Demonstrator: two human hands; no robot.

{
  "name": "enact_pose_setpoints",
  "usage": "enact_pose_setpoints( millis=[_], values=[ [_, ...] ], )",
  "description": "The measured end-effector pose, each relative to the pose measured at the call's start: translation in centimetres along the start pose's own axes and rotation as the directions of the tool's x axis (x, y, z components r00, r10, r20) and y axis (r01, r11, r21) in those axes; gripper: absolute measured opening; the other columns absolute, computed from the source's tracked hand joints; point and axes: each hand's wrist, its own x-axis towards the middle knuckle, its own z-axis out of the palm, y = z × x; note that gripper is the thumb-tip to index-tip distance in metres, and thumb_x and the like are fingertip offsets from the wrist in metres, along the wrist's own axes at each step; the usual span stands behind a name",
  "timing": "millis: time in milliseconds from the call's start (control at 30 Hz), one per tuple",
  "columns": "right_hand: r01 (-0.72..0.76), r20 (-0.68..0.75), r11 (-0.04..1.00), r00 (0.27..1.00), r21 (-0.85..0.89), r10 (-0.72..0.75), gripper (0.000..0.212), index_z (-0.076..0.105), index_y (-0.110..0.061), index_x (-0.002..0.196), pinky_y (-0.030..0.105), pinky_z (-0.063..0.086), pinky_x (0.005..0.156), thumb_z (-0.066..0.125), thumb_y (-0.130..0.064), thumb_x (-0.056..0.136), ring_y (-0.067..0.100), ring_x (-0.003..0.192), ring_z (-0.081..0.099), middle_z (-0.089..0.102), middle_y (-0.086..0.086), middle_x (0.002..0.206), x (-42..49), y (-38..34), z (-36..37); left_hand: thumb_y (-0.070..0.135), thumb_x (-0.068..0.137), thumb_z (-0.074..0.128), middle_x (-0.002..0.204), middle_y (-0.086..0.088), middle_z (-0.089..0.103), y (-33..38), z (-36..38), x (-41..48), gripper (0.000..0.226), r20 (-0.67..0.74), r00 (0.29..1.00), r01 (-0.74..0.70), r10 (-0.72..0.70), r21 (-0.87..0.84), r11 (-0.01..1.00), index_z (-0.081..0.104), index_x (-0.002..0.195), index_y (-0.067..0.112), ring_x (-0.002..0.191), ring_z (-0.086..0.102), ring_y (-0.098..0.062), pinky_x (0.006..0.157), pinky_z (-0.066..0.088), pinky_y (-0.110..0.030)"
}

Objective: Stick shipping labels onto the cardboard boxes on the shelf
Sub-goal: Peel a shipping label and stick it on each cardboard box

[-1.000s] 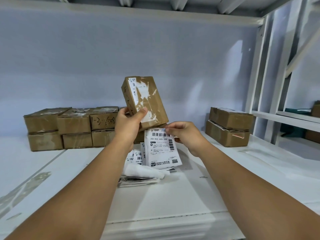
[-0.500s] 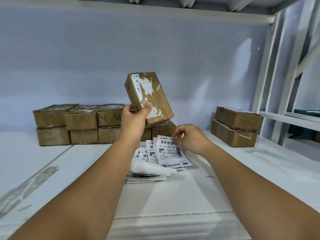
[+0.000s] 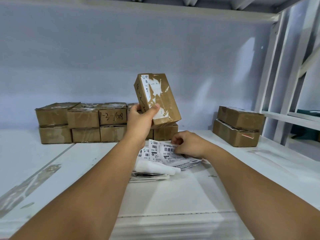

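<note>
My left hand (image 3: 141,119) grips a small cardboard box (image 3: 160,94) by its lower corner and holds it tilted above the shelf; torn label remnants and clear tape cover its face. Below it, a loose pile of white shipping labels (image 3: 155,153) lies on the shelf. My right hand (image 3: 188,146) rests on the pile, its fingers curled and pinching the top edge of the uppermost label (image 3: 174,155). That label lies almost flat on the pile.
Two rows of stacked cardboard boxes (image 3: 83,122) stand along the back wall at left. Two more boxes (image 3: 238,125) sit stacked at right. Crumpled backing paper (image 3: 154,169) lies in front of the labels. The white shelf frame (image 3: 284,84) rises at right.
My right hand has lowered the label from a raised position down onto the pile. The box in my left hand stayed tilted and barely shifted.
</note>
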Motion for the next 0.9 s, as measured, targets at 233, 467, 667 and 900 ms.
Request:
enact_pose_setpoints(
  millis=[233,467,667,900],
  values=[
    [-0.01,-0.038,0.998,0.999,0.069,0.012,0.021,0.057,-0.027,0.066,0.021,0.042,0.058,0.07,-0.015,0.077,0.01,0.061,0.054,0.059,-0.01,0.067,-0.15,0.09,-0.05,0.025,0.082,0.072,0.104,-0.001,0.07,-0.33,-0.02,0.24,0.037,0.013,1.0,0.002,-0.002,0.001,1.0,0.056,0.113,0.016,0.088,0.07,-0.018,0.085,0.056,-0.039],
    [-0.053,0.035,0.992,0.998,0.115,0.05,0.027,0.048,-0.017,0.06,0.021,0.033,0.05,0.063,-0.003,0.077,0.005,0.051,0.043,0.051,-0.013,0.045,-0.47,-0.23,-0.66,0.022,0.084,0.07,0.104,-0.002,0.069,-0.37,-0.01,0.19,0.033,0.03,1.0,-0.002,0.003,-0.024,1.0,0.056,0.113,0.016,0.081,0.07,-0.015,0.065,0.056,-0.024],
    [-0.059,0.066,0.991,0.997,0.119,0.051,0.026,0.051,-0.02,0.061,0.024,0.037,0.056,0.067,-0.006,0.076,0.013,0.064,0.048,0.054,-0.001,0.066,-0.38,-0.29,-0.42,0.022,0.083,0.071,0.105,-0.002,0.07,-0.6,0.05,0.34,0.024,0.035,0.999,0.003,-0.002,-0.029,1.0,0.057,0.102,0.022,0.088,0.07,-0.018,0.076,0.057,-0.032],
    [-0.025,0.037,0.992,0.999,0.125,0.02,0.022,0.052,-0.021,0.067,0.023,0.036,0.053,0.065,-0.009,0.08,0.01,0.058,0.045,0.051,-0.005,0.063,-0.34,-0.34,-0.33,0.025,0.083,0.071,0.104,0.0,0.069,-0.81,0.05,0.46,0.021,0.042,0.999,-0.011,0.012,-0.014,1.0,0.054,0.096,0.027,0.089,0.068,-0.016,0.074,0.052,-0.027]
  ],
)
